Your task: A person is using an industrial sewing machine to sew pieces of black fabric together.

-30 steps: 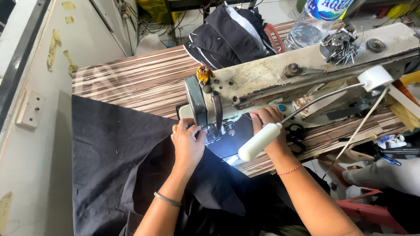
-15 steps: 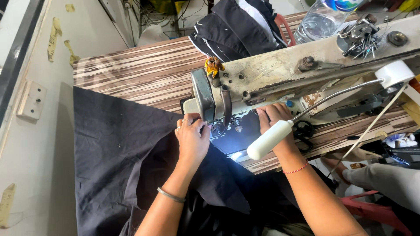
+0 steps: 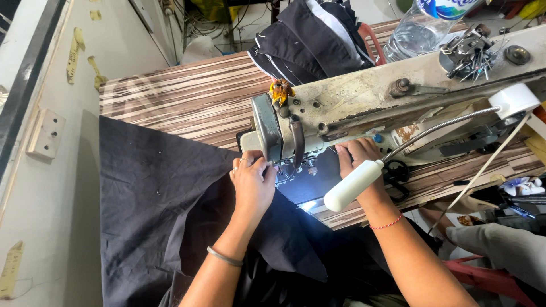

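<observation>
Dark navy-black fabric (image 3: 159, 193), plain and unpatterned. Table top (image 3: 187, 102) striped in brown and cream woodgrain. Sewing machine (image 3: 398, 94) off-white with worn, rust-brown patches and a grey-green end plate. Lamp head (image 3: 352, 186) white on a silver flexible neck. Folded garments (image 3: 310, 37) dark with white edges. Ornament (image 3: 281, 91) on the machine orange-yellow, possibly a flower. Wrist thread (image 3: 387, 223) red; bangle (image 3: 224, 257) grey.

A striped wood-grain table (image 3: 187, 102) fills the middle. Left of the table stands a pale wall (image 3: 40, 187) with yellowed tape scraps (image 3: 73, 57) and 1 white socket plate (image 3: 46, 133). Behind the table, cables (image 3: 193, 23) hang. Right of the table sits red furniture (image 3: 483, 276). Daylight is bright and even.
</observation>
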